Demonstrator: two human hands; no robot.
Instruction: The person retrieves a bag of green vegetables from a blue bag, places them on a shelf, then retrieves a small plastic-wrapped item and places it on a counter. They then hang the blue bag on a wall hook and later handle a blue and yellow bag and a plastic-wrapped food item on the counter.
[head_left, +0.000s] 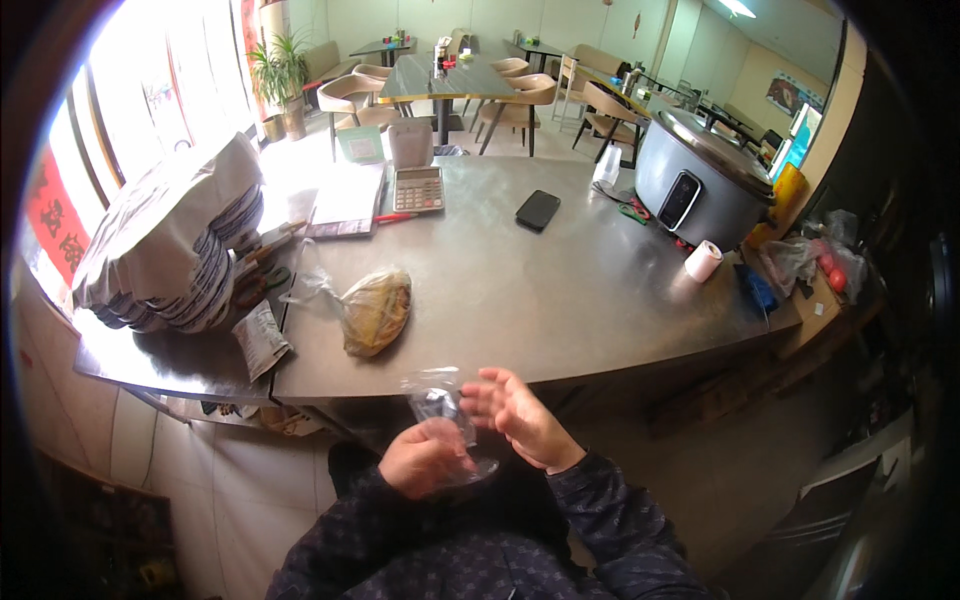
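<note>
My left hand is closed around a crumpled clear plastic bag, just in front of the counter's near edge. Part of the bag sticks up above the fist and part hangs out below it. Beside it, my right hand is raised with its fingers apart and slightly blurred; nothing shows in its grasp. Beyond the hands, on the stainless steel counter, lies a knotted clear plastic bag of yellowish-brown food, whose exact kind I cannot tell.
Cloth-covered stacked bowls stand left, near a white packet. Farther back are a calculator, papers and a black phone. A large grey cooker, scissors and a paper roll occupy the right.
</note>
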